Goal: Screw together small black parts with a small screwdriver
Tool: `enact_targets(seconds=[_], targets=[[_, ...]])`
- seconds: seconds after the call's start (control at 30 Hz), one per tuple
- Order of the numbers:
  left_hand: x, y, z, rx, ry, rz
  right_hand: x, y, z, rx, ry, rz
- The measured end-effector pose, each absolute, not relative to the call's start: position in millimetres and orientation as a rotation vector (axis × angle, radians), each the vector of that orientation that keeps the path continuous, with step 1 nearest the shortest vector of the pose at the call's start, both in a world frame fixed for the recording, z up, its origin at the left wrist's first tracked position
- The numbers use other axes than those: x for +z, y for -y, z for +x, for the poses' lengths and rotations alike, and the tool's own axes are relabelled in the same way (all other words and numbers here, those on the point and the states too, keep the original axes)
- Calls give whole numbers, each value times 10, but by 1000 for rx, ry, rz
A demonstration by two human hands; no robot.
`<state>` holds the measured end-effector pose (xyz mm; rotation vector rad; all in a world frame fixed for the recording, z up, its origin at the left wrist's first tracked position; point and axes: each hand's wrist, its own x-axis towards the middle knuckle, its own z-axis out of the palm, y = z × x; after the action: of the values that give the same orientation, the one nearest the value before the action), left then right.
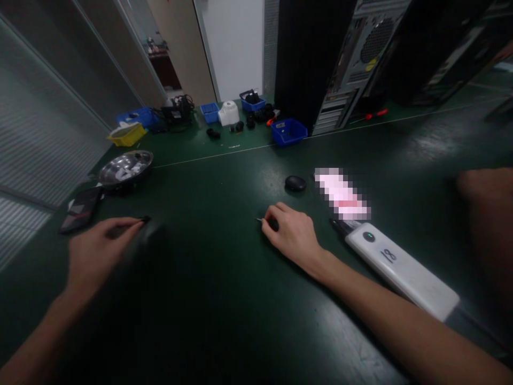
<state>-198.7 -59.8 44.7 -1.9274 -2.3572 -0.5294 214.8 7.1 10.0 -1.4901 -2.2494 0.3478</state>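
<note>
At the left, my left hand [96, 254] is closed, thumb and fingertips pinching a small black piece [145, 219] above the green tabletop [208, 256]. The piece is too small and dark to name. My right hand [292, 232] rests on the table near the middle, fingers curled round a small black-handled tool [273, 224] with a thin metal tip [258, 219] pointing left. Most of its handle is hidden by the fingers. Just beyond this hand lies a rounded black object [295, 183], similar to a computer mouse.
A white device marked 18 [401, 267] lies right of my right forearm, near a pixelated bright patch. A metal bowl [146, 160] holds pale pieces. Blue bins [289, 140], a yellow tray [130, 138] and a computer case [312, 64] stand behind. Another person's arm [491, 214] is at right.
</note>
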Motion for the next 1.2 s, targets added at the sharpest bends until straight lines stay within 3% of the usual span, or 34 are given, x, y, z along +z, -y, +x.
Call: enact_targets(seconds=[0.1,0.3,1.2], targets=[[388,421,-1138,-844,2017,-2420,103,-73,2143,354,2256,-1502],[138,65,-87,-976,1649,-2936,105,-65,2118,322,2223,-1533],[-11,49,-176,-1080,1633,-2943,103,-41,2103,489,2274,-1276]])
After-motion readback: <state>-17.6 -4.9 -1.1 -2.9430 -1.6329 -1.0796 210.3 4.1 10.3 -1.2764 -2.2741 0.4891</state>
